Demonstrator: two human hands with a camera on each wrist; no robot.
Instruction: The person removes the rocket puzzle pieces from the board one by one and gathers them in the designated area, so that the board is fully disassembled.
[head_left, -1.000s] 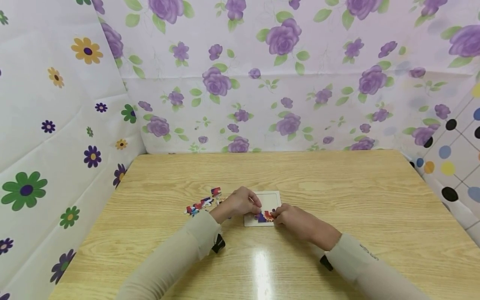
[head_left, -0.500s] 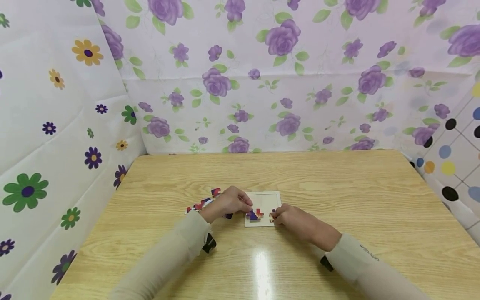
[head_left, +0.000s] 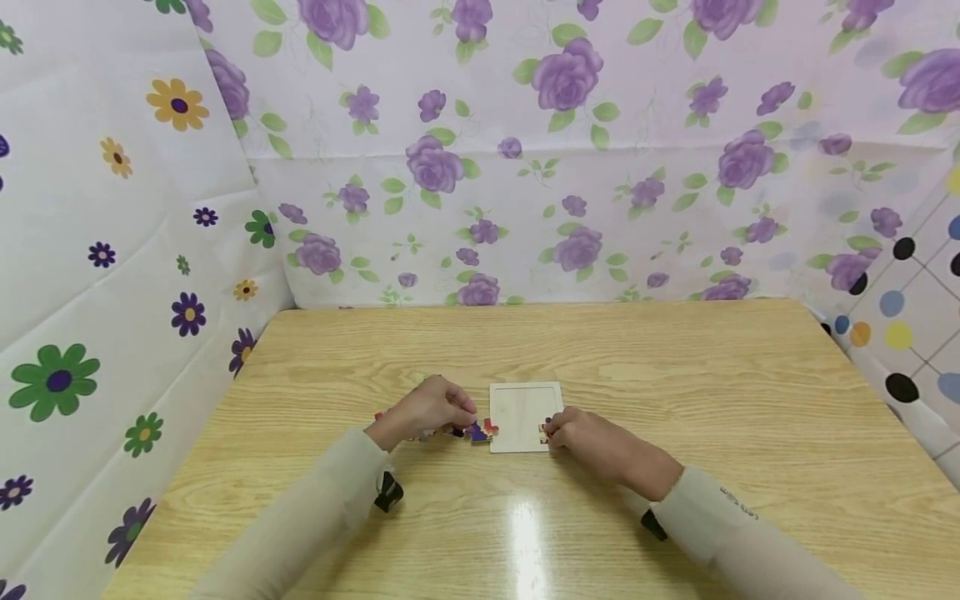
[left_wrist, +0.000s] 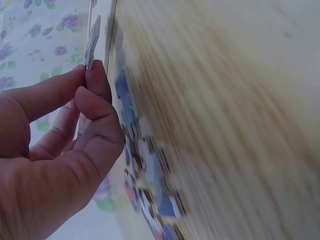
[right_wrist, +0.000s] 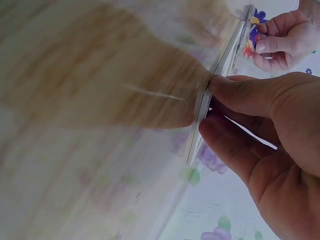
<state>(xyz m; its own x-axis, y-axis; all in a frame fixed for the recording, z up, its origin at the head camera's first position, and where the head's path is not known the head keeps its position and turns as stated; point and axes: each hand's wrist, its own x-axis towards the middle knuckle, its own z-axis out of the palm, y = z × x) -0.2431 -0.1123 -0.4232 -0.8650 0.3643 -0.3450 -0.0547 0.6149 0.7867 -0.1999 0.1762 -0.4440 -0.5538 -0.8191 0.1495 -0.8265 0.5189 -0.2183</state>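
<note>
My left hand pinches a purple, red and orange jigsaw puzzle piece between thumb and forefinger, beside the left edge of a pale square puzzle tray. In the left wrist view that piece appears nearly edge-on, above the table. Whether it is one piece or a joined pair I cannot tell. My right hand holds the tray by its right edge, thumb and bent fingers at the rim. Partly under those fingertips, a small puzzle piece lies in the tray's lower right corner.
Several loose puzzle pieces lie on the wooden table left of the tray, mostly covered by the left hand in the head view. A flower-printed cloth hangs behind the table's far edge.
The left hand has moved left, lifting the purple and red puzzle piece out of the tray and past its left edge. The right hand has stayed at the tray's right edge.
</note>
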